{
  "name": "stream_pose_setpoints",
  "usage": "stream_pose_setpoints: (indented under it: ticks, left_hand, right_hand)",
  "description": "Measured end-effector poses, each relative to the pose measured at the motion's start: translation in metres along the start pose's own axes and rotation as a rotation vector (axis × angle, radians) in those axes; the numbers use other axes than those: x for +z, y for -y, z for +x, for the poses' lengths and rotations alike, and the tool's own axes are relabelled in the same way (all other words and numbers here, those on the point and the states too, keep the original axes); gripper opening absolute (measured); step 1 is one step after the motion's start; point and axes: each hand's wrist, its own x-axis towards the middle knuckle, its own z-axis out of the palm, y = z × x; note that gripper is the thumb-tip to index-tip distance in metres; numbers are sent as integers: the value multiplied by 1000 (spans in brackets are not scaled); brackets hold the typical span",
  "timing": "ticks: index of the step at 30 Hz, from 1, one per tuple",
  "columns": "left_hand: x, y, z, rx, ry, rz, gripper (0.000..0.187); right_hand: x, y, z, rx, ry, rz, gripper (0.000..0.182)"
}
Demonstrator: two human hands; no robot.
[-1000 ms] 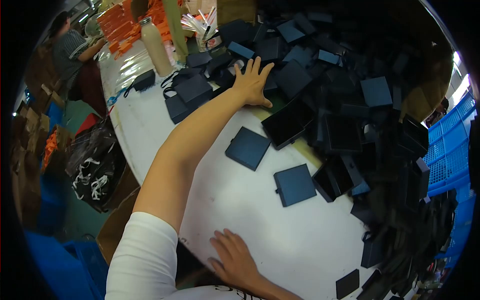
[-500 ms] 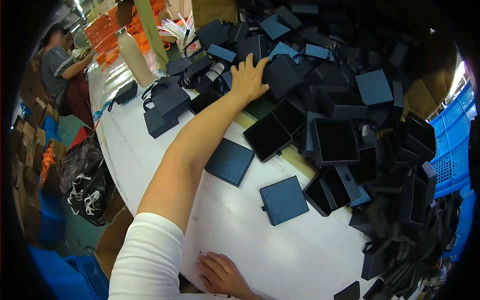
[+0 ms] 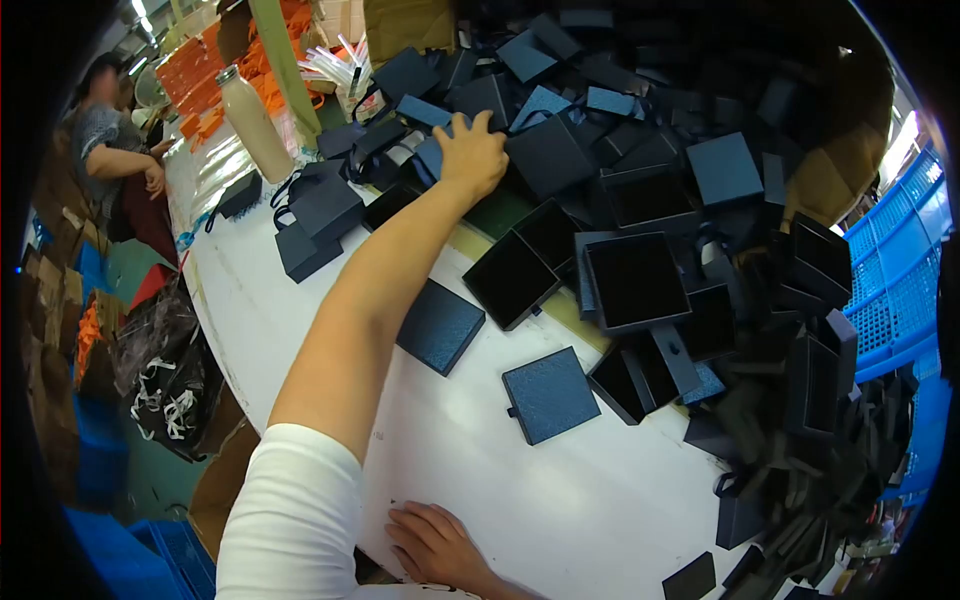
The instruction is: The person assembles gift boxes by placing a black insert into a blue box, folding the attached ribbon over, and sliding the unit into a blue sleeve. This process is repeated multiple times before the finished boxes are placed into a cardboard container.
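My left hand (image 3: 473, 158) reaches forward over the heap of dark blue boxes (image 3: 548, 158). Its fingers are apart and slightly bent, at a small blue box (image 3: 428, 158) and the dark boxes behind; whether they touch is hard to see. Low in the view, my right hand (image 3: 432, 540) lies flat near the table's front edge, holding nothing. Between the hands, two flat blue boxes lie on the white table: a closed one (image 3: 441, 327) beside my left forearm and one with a small tab (image 3: 551, 396) to its right. An open black-lined box (image 3: 512, 279) stands behind them.
Black pieces (image 3: 800, 500) pile up at the right, before blue plastic crates (image 3: 890, 280). A pale bottle (image 3: 255, 130) stands at the far left of the white table (image 3: 440, 450). Another person (image 3: 110, 150) is beyond the table's left edge. A black plastic bag (image 3: 165, 370) sits below.
My left hand has drawn its spread fingers in a little and bent them over the boxes. My right hand stays in place. The whole view has shifted slightly.
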Motion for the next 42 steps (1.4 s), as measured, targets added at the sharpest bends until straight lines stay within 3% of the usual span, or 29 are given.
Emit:
stream_pose_setpoints:
  ticks: [4, 8, 13, 16, 19, 20, 21, 22, 23, 25, 29, 31, 33, 34, 37, 39, 40, 42]
  left_hand:
    - [-39, 8, 8, 173, -296, -10, 27]
    - [-130, 5, -13, 461, -297, -19, 25]
    - [-220, -15, -104, 658, -96, -36, 26]
    - [-258, -36, -171, 700, 70, -99, 24]
    - [-268, -67, -239, 693, 274, -242, 19]
    - [-263, -76, -261, 677, 298, -310, 20]
    - [-264, -90, -275, 580, 520, -370, 36]
    - [-257, -101, -295, 494, 512, -554, 50]
    - [-250, -108, -314, 404, 512, -732, 65]
    - [-253, -113, -338, 388, 470, -719, 81]
    - [-263, -95, -368, 451, 517, -672, 105]
    - [-271, -90, -385, 544, 598, -612, 107]
    - [-283, -90, -397, 645, 543, -427, 107]
    - [-289, -87, -400, 556, 415, -398, 99]
    - [-259, -63, -401, -131, 194, -754, 79]
    - [-256, -61, -384, -172, 534, -391, 68]
    - [-255, -62, -372, -187, 691, -206, 65]
    - [-254, -70, -360, -122, 718, -139, 63]
  right_hand:
    - [-17, 9, 8, 25, 52, 53, 33]
    - [-23, 17, 10, 24, 22, 43, 35]
    - [-24, 25, 9, -84, -204, 20, 43]
    - [-47, 50, -4, -222, -344, -305, 52]
    - [-83, 74, -5, -67, -671, -516, 69]
    - [-109, 89, -6, 124, -612, -584, 76]
    - [-127, 90, -13, 252, -508, -598, 80]
    - [-139, 82, -27, 373, -407, -416, 79]
    - [-141, 65, -41, 450, -442, -163, 69]
    - [-160, 48, -71, 431, -572, -160, 54]
    - [-227, 43, -125, 741, -549, -162, 46]
    - [-231, 29, -139, 868, -592, -210, 43]
    - [-219, 34, -147, 574, -689, -791, 39]
    - [-208, 41, -148, 406, -720, -1070, 37]
    - [-153, 71, -131, 91, -638, -702, 35]
    - [-103, 84, -109, -84, -401, -398, 37]
    - [-89, 91, -98, -125, -271, -427, 37]
    - [-63, 93, -83, -110, -192, -380, 38]
